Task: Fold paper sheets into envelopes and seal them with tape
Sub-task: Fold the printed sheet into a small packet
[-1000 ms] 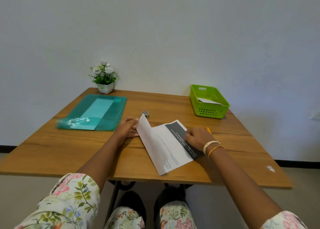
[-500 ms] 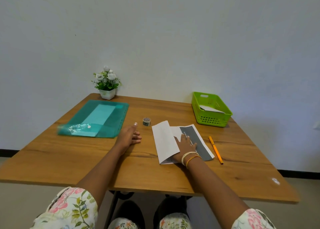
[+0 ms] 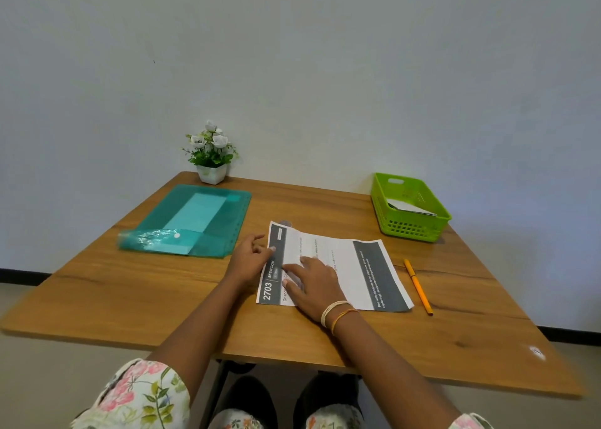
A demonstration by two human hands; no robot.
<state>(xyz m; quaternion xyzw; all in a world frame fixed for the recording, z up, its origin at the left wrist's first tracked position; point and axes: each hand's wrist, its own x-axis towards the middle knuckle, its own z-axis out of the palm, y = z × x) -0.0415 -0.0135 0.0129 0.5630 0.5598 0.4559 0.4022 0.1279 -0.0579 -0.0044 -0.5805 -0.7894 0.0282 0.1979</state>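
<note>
Head view. A wooden worktop stands against a plain pale wall. Beyond the left hand and further to its left lies a translucent teal folder with a lighter sheet inside and a crinkled clear flap at its near end. Beyond the folder, at the worktop's far edge, stands a small white pot of white flowers. To the right of the right hand, past the paper, an orange pen lies on the wood, apart from the sheet. Further beyond and to the right sits a green slotted basket holding white paper. A small round object shows just past the sheet's far left corner, mostly hidden by it; what it is cannot be told.

Legible print on the sheet: "2703" and "BEDROOM" in white on the dark band under the left hand. The band at the other end carries white text too small to read.

The paper sheet lies open and flat on the worktop under both hands, white with a dark grey band at each end, with creases showing across the middle.

The left hand lies at the sheet's left edge, fingers loosely curled, their tips on the dark band; whether it pinches the edge cannot be told. The right hand rests palm down on the sheet, fingers spread and straight, pressing it flat; two bangles sit at its wrist.
</note>
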